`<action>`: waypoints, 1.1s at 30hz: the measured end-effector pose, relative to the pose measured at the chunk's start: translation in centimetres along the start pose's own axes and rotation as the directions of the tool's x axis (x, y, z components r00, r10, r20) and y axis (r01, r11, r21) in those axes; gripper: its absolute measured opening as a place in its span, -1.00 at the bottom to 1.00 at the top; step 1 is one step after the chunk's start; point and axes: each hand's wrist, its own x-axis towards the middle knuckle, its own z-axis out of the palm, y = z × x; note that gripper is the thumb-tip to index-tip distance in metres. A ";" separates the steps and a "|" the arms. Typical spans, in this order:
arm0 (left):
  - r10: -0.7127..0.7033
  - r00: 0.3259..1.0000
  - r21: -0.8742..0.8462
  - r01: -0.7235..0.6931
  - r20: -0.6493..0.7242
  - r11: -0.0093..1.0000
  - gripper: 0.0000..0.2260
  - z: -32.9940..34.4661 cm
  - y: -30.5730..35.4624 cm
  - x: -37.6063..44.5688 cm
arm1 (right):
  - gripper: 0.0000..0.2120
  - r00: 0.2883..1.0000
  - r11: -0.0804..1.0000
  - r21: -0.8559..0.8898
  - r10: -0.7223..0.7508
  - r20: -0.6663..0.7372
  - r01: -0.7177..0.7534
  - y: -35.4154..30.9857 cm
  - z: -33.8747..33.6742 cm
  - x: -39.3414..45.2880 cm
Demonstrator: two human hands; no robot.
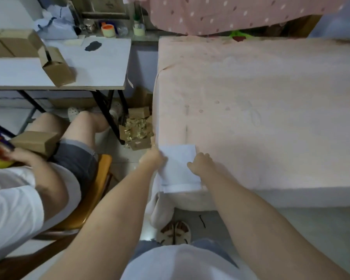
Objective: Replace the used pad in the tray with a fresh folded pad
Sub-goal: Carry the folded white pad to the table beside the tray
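A white folded pad [180,168] lies on the near left corner of the pink-covered bed [261,118]. My left hand [153,158] grips the pad's left edge, fingers curled over it. My right hand [200,161] rests on the pad's right edge with its fingers curled down onto it; whether it pinches the pad is unclear. No tray is in view.
Another person sits on an orange chair [97,190] at the left with a cardboard box on the lap. A white folding table [69,65] carries brown boxes [57,67]. An open box of gold pieces [137,132] stands on the floor between the table and the bed.
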 end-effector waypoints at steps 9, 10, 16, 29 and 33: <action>-0.024 1.000 -0.408 0.016 -0.015 0.913 -0.58 2.1 -1.8 -0.4 | -0.37 0.996 0.980 0.177 0.086 0.022 -0.089 0.4 0.9 0.1; -0.034 0.999 -0.458 0.023 -0.016 0.889 -0.59 2.2 -2.0 -0.5 | -0.36 0.995 0.977 0.190 0.095 0.016 -0.096 0.7 1.0 0.2; -0.086 0.995 -0.628 0.095 0.046 0.772 -0.58 2.3 -1.7 -1.1 | -0.56 0.992 0.830 0.546 0.070 0.102 -0.115 1.2 1.3 0.5; 0.018 0.999 -0.866 0.024 0.038 0.500 -0.82 2.2 -3.1 -3.6 | -0.76 0.979 0.371 0.918 -0.087 0.184 -0.139 3.3 1.4 -1.5; 0.094 0.994 -0.909 0.016 0.060 0.417 -0.69 2.5 -3.0 -5.9 | -0.87 0.985 0.338 0.937 -0.108 0.132 -0.088 3.9 1.7 -3.2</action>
